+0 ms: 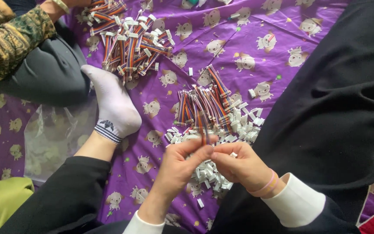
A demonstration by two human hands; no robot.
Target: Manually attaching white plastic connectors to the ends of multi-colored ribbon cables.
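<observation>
A purple patterned cloth [247,39] is covering the floor, and a co-worker's patterned sleeve [9,41] is showing at its far left corner beside a heap of finished cables [128,41]. Nearer the middle, loose rainbow ribbon cables [206,104] are lying over small white connector housings [243,125]. The left hand [178,167] and right hand [241,164] are pinching one cable end [203,128] together, fingers clenched; keeping wires flat and aligned should be helping here.

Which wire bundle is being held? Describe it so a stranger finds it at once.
Start at the purple cartoon-print cloth and find the heap of white connectors at its centre. Just below, the left hand and right hand meet. The multicoloured wire bundle rising from their fingertips is the only one lifted off the cloth.
</observation>
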